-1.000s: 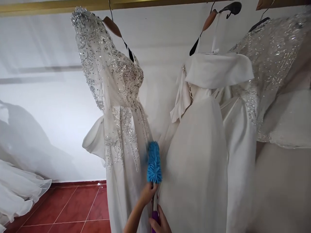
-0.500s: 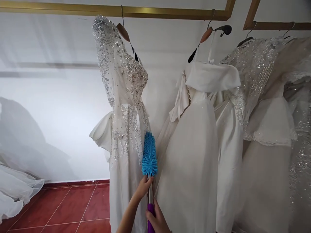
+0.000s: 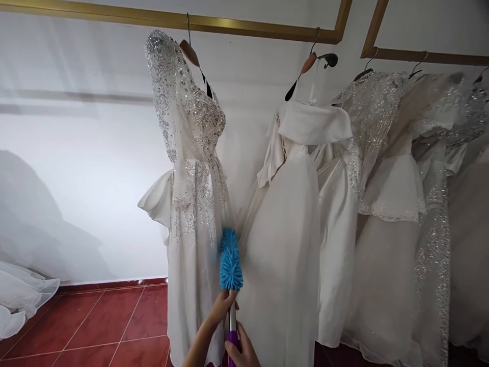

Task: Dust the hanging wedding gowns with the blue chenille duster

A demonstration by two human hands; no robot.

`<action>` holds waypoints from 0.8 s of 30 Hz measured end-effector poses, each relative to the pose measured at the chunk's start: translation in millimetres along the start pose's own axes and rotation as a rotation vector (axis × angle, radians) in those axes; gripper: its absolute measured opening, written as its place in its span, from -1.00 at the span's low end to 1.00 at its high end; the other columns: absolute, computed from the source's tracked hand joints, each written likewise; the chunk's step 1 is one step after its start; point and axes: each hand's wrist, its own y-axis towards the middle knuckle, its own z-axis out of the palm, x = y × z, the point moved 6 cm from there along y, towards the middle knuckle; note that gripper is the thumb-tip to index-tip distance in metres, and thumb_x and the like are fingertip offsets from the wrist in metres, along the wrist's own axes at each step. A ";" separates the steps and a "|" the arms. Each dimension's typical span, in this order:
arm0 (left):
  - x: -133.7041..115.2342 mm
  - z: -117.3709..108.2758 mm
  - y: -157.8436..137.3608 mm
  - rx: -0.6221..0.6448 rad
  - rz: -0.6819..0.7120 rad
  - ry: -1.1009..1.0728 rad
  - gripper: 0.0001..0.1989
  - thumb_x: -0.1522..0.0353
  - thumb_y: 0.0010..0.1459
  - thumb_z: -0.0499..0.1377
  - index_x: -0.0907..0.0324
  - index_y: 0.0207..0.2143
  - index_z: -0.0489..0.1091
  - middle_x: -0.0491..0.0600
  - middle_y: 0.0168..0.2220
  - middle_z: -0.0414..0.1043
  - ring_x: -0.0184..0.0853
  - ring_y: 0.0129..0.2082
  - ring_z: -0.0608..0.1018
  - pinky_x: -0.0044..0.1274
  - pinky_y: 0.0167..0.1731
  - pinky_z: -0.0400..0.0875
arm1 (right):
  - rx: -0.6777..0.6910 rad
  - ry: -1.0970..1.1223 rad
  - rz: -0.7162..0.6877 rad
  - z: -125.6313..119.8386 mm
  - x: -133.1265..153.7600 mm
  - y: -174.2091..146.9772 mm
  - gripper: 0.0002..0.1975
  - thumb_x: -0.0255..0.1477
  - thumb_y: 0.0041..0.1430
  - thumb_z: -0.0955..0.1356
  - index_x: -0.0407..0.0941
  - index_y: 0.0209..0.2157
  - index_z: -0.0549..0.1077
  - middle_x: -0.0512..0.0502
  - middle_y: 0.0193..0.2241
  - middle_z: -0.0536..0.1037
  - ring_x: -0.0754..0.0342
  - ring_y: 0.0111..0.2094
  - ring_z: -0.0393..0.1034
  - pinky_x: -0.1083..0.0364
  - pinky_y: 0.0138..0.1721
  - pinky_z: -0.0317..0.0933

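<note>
A duster (image 3: 231,262) with a fluffy blue head, a metal shaft and a purple handle points up and away from me. My left hand (image 3: 223,306) is closed round the shaft just below the blue head. Lower down, my right hand (image 3: 242,347) grips the purple handle. The blue head is at the right side of a beaded white wedding dress (image 3: 194,214), around skirt height; whether it touches the fabric I cannot tell. To its right hangs an off-shoulder white wedding dress (image 3: 292,219) on a hanger (image 3: 308,63) with dark ends.
A gold rail (image 3: 237,28) on the wall carries the hangers. Several more white gowns (image 3: 393,244) hang close together at right. White tulle (image 3: 25,295) spreads over the red tiled floor (image 3: 95,321) at left.
The duster and both hands have moved lower and slightly left in view, along the beaded dress's skirt. My view has shifted right, showing more gowns. Both hands keep their grip.
</note>
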 end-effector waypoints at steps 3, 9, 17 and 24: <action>-63.6 -2.6 -26.6 -0.066 0.248 -0.032 -0.52 -0.11 -0.01 0.03 0.13 -0.49 0.22 -0.13 -0.61 0.36 -0.37 -0.52 0.36 -0.48 -0.36 0.25 | 0.026 0.053 -0.017 -0.4 24.5 -15.6 -0.29 -0.17 -0.03 0.35 -0.13 0.15 0.19 0.05 -0.58 0.46 0.03 -0.54 0.39 0.01 -0.41 0.41; -136.0 -5.6 -105.6 -0.054 0.454 -0.154 -0.60 0.00 0.05 0.08 0.15 -0.34 0.21 -0.15 -0.60 0.38 -0.38 -0.51 0.40 -0.51 -0.37 0.26 | -0.011 0.024 -0.102 -1.4 45.0 -53.6 -0.28 -0.26 -0.05 0.35 -0.09 0.18 0.17 0.01 -0.54 0.49 -0.03 -0.48 0.45 0.00 -0.43 0.44; -94.8 -41.0 -164.8 -0.274 0.396 -0.195 -0.55 -0.06 0.02 0.06 0.15 -0.41 0.28 -0.12 -0.57 0.39 -0.33 -0.47 0.41 -0.47 -0.32 0.30 | 0.116 -0.134 -0.288 13.2 80.3 -94.0 -0.37 -0.53 -0.12 0.32 -0.09 0.09 0.33 -0.14 0.01 0.52 -0.02 -0.28 0.49 0.00 -0.08 0.36; 3.1 -54.9 -168.1 -0.466 0.184 -0.229 -0.49 -0.10 0.03 -0.05 0.15 -0.53 0.30 -0.11 -0.54 0.29 -0.32 -0.45 0.36 -0.45 -0.31 0.30 | 0.125 -0.150 -0.154 31.8 36.8 -110.9 -0.34 -0.50 -0.23 0.39 -0.07 0.04 0.41 -0.15 -0.16 0.61 -0.16 -0.13 0.44 0.00 -0.15 0.38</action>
